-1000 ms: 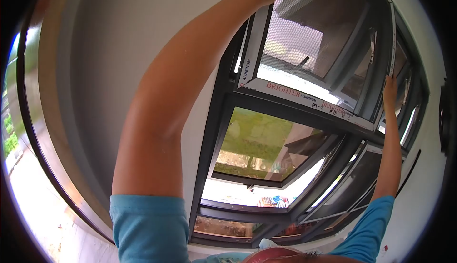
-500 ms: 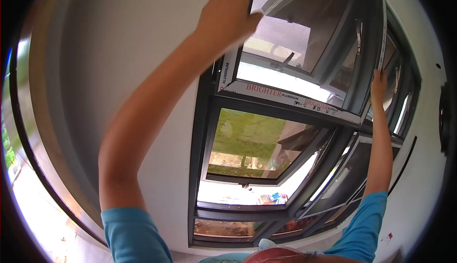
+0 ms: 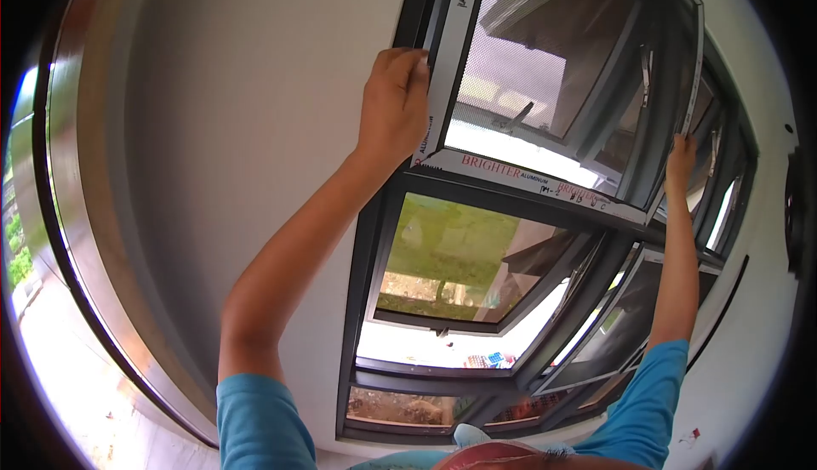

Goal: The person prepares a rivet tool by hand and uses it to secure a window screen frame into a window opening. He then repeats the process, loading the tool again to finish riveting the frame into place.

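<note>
A window screen (image 3: 528, 178) with fine mesh and a frame covered in printed "BRIGHTER ALUMINUM" tape is held up against the upper opening of a dark window frame (image 3: 362, 300). My left hand (image 3: 394, 104) is closed at the screen's left side, its fingers curled by the edge and partly hidden. On the far side, my right hand (image 3: 680, 166) grips the screen's right edge near the lower corner. Through the mesh an opened window sash and its handle (image 3: 521, 118) show.
Below the screen, an outward-tilted glass sash (image 3: 451, 257) shows grass outside. A second screen (image 3: 608, 325) leans in the lower right opening. A pale wall (image 3: 255, 130) runs along the left. A red rounded thing (image 3: 502, 455) is at the bottom edge.
My left hand has come down along the screen's left side, and its thumb has moved off the mesh to the edge. The screen sits slightly further right in view; my right hand keeps its grip.
</note>
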Motion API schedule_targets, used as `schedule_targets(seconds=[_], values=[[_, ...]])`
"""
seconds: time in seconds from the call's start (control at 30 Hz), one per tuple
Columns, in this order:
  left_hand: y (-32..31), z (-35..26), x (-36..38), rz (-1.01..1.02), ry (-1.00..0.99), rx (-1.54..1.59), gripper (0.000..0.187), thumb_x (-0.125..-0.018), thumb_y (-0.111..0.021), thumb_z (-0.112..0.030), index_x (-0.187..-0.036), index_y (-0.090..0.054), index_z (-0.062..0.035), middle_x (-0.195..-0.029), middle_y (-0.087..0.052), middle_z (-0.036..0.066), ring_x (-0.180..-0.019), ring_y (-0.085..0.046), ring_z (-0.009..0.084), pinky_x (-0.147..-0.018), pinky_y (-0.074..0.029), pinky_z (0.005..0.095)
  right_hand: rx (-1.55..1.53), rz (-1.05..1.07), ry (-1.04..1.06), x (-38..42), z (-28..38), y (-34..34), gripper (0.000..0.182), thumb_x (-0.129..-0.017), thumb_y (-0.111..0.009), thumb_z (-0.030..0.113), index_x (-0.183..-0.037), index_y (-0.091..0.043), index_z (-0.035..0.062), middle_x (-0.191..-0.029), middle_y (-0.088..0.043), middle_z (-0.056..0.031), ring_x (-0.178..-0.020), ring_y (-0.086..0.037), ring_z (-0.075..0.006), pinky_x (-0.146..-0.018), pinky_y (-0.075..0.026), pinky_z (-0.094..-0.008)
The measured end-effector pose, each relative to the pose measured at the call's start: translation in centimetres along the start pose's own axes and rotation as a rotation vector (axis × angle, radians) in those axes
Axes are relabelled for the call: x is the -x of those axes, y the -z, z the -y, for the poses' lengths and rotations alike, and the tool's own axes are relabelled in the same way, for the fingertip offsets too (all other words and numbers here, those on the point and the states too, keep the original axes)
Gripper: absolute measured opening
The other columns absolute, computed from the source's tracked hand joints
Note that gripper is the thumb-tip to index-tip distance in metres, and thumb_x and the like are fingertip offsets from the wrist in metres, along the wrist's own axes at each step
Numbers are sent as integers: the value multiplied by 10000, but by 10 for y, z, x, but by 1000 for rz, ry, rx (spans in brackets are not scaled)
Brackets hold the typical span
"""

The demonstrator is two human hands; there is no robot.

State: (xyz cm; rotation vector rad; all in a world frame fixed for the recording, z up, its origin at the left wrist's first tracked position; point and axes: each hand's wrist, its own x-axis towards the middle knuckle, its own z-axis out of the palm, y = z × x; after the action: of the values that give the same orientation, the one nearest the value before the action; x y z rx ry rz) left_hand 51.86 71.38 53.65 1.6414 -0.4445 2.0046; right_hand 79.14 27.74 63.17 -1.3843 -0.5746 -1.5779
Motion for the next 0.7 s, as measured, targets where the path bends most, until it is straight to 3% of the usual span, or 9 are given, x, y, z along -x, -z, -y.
schedule_targets(seconds=[0.1, 0.2, 0.3, 0.4, 0.57, 0.7], values=[[-24, -2, -33, -72, -226, -143, 448, -929, -529, -223, -1244, -461, 88, -1198, -502, 259, -1099, -530, 330, -906, -450, 378, -15, 30, -31, -5, -4, -1, 443, -907, -480, 248, -1225, -502, -59, -1088, -572, -193, -997, -549, -272, -877, -394, -345], [-51, 1, -91, 16, -133, -321, 591, -869, -617, -286, -1257, -429, 119, -1202, -469, 296, -1111, -504, 379, -919, -446, 424, 0, 13, -25, -7, -10, -2, 443, -903, -484, 246, -1229, -501, -54, -1098, -569, -193, -1010, -544, -274, -877, -393, -343], [-62, 2, -110, -1, -128, -549, 567, -825, -668, -287, -1190, -484, 106, -1144, -488, 273, -1064, -523, 379, -905, -456, 435, -36, 50, -89, -5, -5, 0, 454, -900, -487, 250, -1244, -493, -46, -1106, -566, -189, -1001, -546, -274, -876, -394, -341], [-57, 0, -107, 82, -82, -565, 491, -787, -692, -205, -1099, -505, 124, -1082, -496, 260, -1051, -514, 374, -853, -486, 413, -37, 50, -110, -1, 2, -1, 468, -900, -490, 256, -1264, -483, -38, -1109, -565, -178, -981, -545, -270, -872, -396, -339], [-49, 5, -105, 54, -132, -754, 335, -814, -675, -268, -930, -610, 41, -946, -570, 185, -904, -604, 314, -773, -520, 400, -44, 85, -119, -1, 5, -3, 482, -901, -493, 268, -1275, -475, -35, -1067, -579, -146, -930, -546, -223, -840, -405, -316], [-42, 4, -105, 107, -124, -742, 343, -818, -664, -264, -965, -611, 41, -972, -567, 192, -923, -601, 315, -780, -520, 405, -7, 95, -75, -6, 2, -9, 485, -899, -500, 276, -1269, -482, -37, -1005, -584, -128, -868, -542, -198, -799, -414, -307]])
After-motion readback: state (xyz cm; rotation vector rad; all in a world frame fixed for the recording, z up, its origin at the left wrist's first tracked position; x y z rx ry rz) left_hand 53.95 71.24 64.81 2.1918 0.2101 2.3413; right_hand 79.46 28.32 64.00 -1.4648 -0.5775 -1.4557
